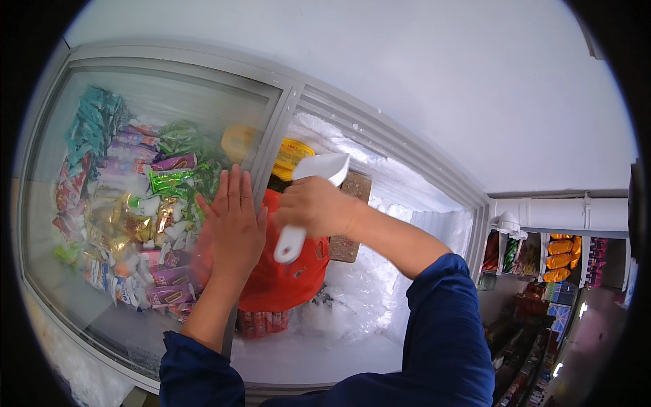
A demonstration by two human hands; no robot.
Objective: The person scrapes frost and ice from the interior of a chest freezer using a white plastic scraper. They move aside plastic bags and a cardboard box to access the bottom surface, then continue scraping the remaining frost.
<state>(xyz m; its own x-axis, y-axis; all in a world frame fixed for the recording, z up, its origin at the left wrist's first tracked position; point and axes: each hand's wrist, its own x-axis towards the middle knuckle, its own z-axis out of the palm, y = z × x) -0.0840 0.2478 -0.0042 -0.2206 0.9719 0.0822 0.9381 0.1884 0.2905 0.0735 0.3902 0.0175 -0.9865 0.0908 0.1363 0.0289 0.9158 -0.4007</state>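
Observation:
My right hand (pixel 318 206) grips a white plastic scoop (pixel 325 167) inside the uncovered half of a chest freezer. The scoop's handle sticks out below my fist, and its broad end points up and away. My left hand (pixel 236 219) lies flat, fingers spread, on the sliding glass lid (pixel 137 96) close to its frame. Beneath both hands is a red plastic bag (pixel 305 277), partly under the glass; its contents are hidden. Behind the scoop sit a yellow tub (pixel 292 155) and a brown frozen block (pixel 356 188).
Frost (pixel 432 226) coats the freezer walls. Under the glass lie many wrapped ice creams (pixel 170 180) with lumps of ice. Red packets (pixel 262 321) stand below the bag, near clear plastic wrapping (pixel 351 310). At right are shelves with orange packets (pixel 559 254) and a white pipe (pixel 554 212).

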